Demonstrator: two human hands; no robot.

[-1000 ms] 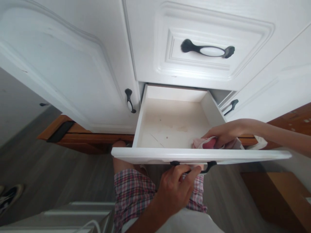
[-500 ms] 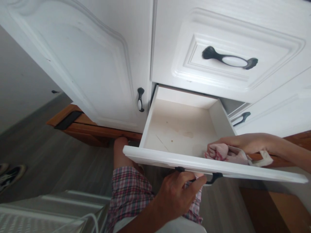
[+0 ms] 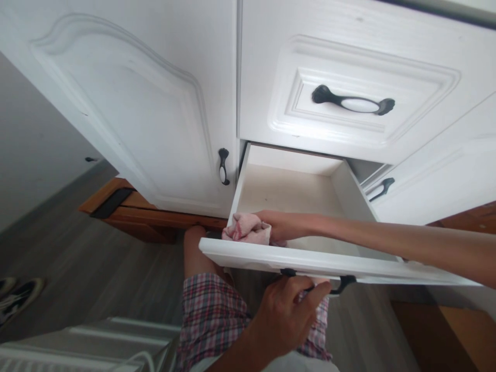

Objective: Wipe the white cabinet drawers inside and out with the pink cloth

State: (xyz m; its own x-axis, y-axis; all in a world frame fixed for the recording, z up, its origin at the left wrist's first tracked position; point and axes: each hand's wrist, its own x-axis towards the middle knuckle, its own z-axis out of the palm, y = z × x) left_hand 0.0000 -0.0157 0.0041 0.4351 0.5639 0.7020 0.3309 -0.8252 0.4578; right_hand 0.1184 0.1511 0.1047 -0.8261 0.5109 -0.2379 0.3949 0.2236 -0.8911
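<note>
A white drawer (image 3: 294,188) is pulled out of the cabinet. My left hand (image 3: 289,307) is closed around the dark handle (image 3: 344,283) on the drawer's front, below its top edge. My right hand (image 3: 273,225) reaches across the drawer from the right. It grips a crumpled pink and white cloth (image 3: 248,230) at the drawer's left front corner, against the inner side of the front panel. The cloth hides part of the fingers. Faint marks show on the drawer's bottom.
Above is a shut drawer with a black and white handle (image 3: 352,101). A cabinet door (image 3: 155,129) stands at left over a wooden base (image 3: 135,212). A white slatted item (image 3: 116,341) is at lower left, a shoe (image 3: 23,297) beyond it, and a brown box (image 3: 445,330) at lower right.
My right hand has swept the cloth leftward along the inside of the drawer's front, from the right part to the left corner. My left hand stays on the handle. The view has shifted slightly.
</note>
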